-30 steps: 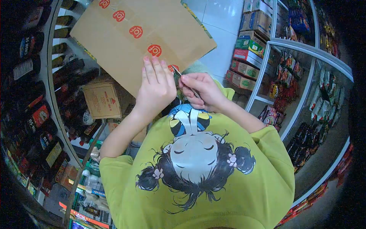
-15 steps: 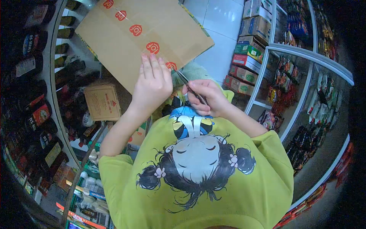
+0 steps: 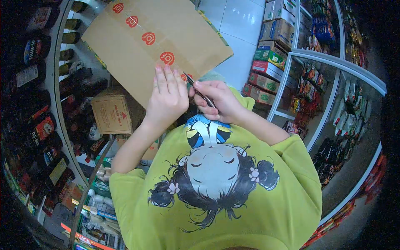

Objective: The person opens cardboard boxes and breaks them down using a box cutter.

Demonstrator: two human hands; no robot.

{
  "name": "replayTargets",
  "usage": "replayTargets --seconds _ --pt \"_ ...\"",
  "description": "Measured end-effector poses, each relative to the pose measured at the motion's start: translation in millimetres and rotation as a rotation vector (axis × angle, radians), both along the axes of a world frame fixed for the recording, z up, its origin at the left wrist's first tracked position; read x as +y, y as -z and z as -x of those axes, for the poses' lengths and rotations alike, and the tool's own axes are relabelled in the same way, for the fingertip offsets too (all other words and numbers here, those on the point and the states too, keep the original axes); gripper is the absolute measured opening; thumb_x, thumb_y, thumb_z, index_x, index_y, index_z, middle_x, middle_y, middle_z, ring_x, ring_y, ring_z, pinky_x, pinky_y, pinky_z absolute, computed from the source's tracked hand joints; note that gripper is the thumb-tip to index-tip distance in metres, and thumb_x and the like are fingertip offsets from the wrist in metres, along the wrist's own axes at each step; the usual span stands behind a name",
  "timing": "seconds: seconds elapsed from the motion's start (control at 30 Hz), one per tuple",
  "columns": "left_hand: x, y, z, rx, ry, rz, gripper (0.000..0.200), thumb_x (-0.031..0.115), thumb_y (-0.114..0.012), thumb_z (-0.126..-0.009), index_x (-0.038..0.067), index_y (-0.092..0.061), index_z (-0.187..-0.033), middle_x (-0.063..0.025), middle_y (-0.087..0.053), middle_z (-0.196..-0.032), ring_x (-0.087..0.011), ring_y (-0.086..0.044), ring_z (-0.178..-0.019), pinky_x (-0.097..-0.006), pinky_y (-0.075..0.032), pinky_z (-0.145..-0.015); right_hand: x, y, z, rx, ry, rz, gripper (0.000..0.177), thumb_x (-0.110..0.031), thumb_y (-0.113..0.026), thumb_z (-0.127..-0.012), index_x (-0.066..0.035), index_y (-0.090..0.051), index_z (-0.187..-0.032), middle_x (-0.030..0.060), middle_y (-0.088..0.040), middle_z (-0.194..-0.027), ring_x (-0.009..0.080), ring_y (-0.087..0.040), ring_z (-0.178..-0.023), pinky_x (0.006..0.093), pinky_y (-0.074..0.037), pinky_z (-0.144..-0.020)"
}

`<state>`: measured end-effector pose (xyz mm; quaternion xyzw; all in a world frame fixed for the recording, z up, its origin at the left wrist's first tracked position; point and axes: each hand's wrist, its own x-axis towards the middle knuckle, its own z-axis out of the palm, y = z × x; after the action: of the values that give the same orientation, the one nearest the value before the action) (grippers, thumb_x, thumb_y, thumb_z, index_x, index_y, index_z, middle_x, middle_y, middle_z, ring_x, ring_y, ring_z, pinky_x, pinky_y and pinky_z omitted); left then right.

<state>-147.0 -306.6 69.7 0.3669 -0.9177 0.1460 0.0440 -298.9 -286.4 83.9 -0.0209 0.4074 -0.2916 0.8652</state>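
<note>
A large brown cardboard box (image 3: pixel 137 58) lies in front of me, with a strip of clear tape and red heart-shaped logos along its top. My left hand (image 3: pixel 170 93) rests flat on the box near its close edge, fingers stretched out. Just beside it, my right hand (image 3: pixel 218 100) is closed around a slim, pointed metal blade (image 3: pixel 202 93). The blade's tip touches or hovers over the taped seam by the nearest red logo, partly hidden by the left fingers. Whether it is a knife or closed scissors I cannot make out.
Shelves of dark bottles (image 3: pixel 39 89) stand on the left, with a smaller carton (image 3: pixel 111 114) near the box. Stacked cartons (image 3: pixel 266 68) and a glass-fronted cabinet (image 3: pixel 333 66) of packets line the right. White floor tiles (image 3: pixel 239 25) show beyond the box.
My right hand has shifted left with the blade, closer to my left hand. The left hand keeps its place on the box, and the view has shifted slightly.
</note>
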Motion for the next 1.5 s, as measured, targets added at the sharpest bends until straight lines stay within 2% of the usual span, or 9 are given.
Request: replayTargets --seconds 0.7,0.77,1.0,1.13,1.23,1.3,1.37,1.4,1.5 --pt "-4.5 0.2 -1.0 0.022 0.011 -0.007 0.026 0.016 -0.047 -0.075 -0.007 -0.055 -0.085 -0.0258 -0.053 -0.087 -0.0389 -0.051 -0.086 -0.0376 -0.046 -0.069 -12.5 -1.9 6.4 0.079 -0.076 -0.017 0.021 -0.021 -0.047 -0.08 -0.003 -0.048 -0.07 0.0005 -0.042 -0.049 0.0045 -0.028 -0.029 0.0186 -0.018 -0.025" --pt "-5.0 -0.9 -2.0 0.05 0.009 -0.02 0.025 0.015 -0.047 -0.075 -0.008 -0.053 -0.086 -0.0245 -0.053 -0.088 -0.0363 -0.052 -0.086 -0.0348 -0.048 -0.065 -10.8 -1.5 7.9 0.068 -0.087 -0.017 0.022 -0.021 -0.045 -0.081 -0.002 -0.049 -0.072 0.0006 -0.042 -0.049 0.0043 -0.028 -0.028 0.0184 -0.017 -0.025" --pt "-5.2 -0.6 -1.6 0.065 -0.011 -0.001 0.025 0.015 -0.047 -0.075 -0.008 -0.053 -0.085 -0.0238 -0.053 -0.088 -0.0354 -0.052 -0.087 -0.0346 -0.047 -0.067 -8.5 -10.2 22.2 0.016 -0.177 -0.081 0.026 -0.024 -0.045 -0.081 0.0 -0.048 -0.074 -0.0001 -0.039 -0.048 0.0037 -0.026 -0.029 0.0181 -0.016 -0.024" --pt "-4.7 -2.9 0.1 0.11 -0.062 -0.031 0.025 0.018 -0.051 -0.073 -0.004 -0.053 -0.084 -0.0202 -0.053 -0.09 -0.032 -0.052 -0.087 -0.033 -0.046 -0.067 -6.6 -9.7 22.0 0.017 -0.178 -0.063 0.027 -0.025 -0.043 -0.082 0.0 -0.048 -0.075 -0.0002 -0.037 -0.047 0.0035 -0.026 -0.029 0.0182 -0.017 -0.024" --pt "-12.9 -18.4 -1.8 0.187 -0.09 -0.127 0.025 0.024 -0.055 -0.07 0.0 -0.052 -0.079 -0.0151 -0.053 -0.087 -0.027 -0.052 -0.084 -0.0306 -0.046 -0.063 -7.5 -12.4 33.0 -0.041 -0.221 -0.018 0.026 -0.025 -0.044 -0.082 0.0 -0.048 -0.076 0.0004 -0.038 -0.047 0.0038 -0.026 -0.028 0.0189 -0.017 -0.024" --pt "-19.0 -29.1 -2.5 0.211 -0.101 -0.194 0.026 0.027 -0.057 -0.067 0.002 -0.051 -0.075 -0.0121 -0.052 -0.083 -0.0242 -0.052 -0.081 -0.029 -0.045 -0.06 -12.1 -21.9 42.6 0.029 -0.242 0.09 0.025 -0.025 -0.045 -0.081 0.0 -0.049 -0.078 0.0007 -0.038 -0.046 0.0044 -0.027 -0.028 0.0191 -0.018 -0.024" --pt "-25.6 -33.8 -1.1 0.138 -0.161 -0.38 0.03 0.033 -0.059 -0.063 0.005 -0.048 -0.07 -0.0081 -0.048 -0.075 -0.0204 -0.05 -0.071 -0.0271 -0.043 -0.053 -24.4 -26.5 41.3 0.206 -0.124 0.273 0.025 -0.025 -0.045 -0.08 0.0 -0.05 -0.08 0.0011 -0.038 -0.045 0.0061 -0.028 -0.028 0.0192 -0.02 -0.025" --pt "-30.1 -32.0 -1.2 0.14 -0.18 -0.37 0.03 0.033 -0.059 -0.063 0.005 -0.048 -0.07 -0.0081 -0.048 -0.075 -0.0204 -0.05 -0.071 -0.0271 -0.043 -0.053 -34.1 -27.9 37.7 0.304 -0.074 0.387 0.025 -0.025 -0.045 -0.08 0.0 -0.05 -0.08 0.0012 -0.038 -0.045 0.0066 -0.029 -0.027 0.0192 -0.021 -0.026" --pt "-35.5 -22.9 -2.6 0.183 -0.076 -0.28 0.028 0.032 -0.057 -0.064 0.007 -0.047 -0.068 -0.006 -0.046 -0.068 -0.019 -0.049 -0.065 -0.0274 -0.042 -0.048 -71.5 -30.8 15.0 0.213 0.053 0.478 0.027 -0.026 -0.042 -0.081 0.0 -0.048 -0.083 0.0015 -0.038 -0.047 0.007 -0.032 -0.031 0.0192 -0.023 -0.028"
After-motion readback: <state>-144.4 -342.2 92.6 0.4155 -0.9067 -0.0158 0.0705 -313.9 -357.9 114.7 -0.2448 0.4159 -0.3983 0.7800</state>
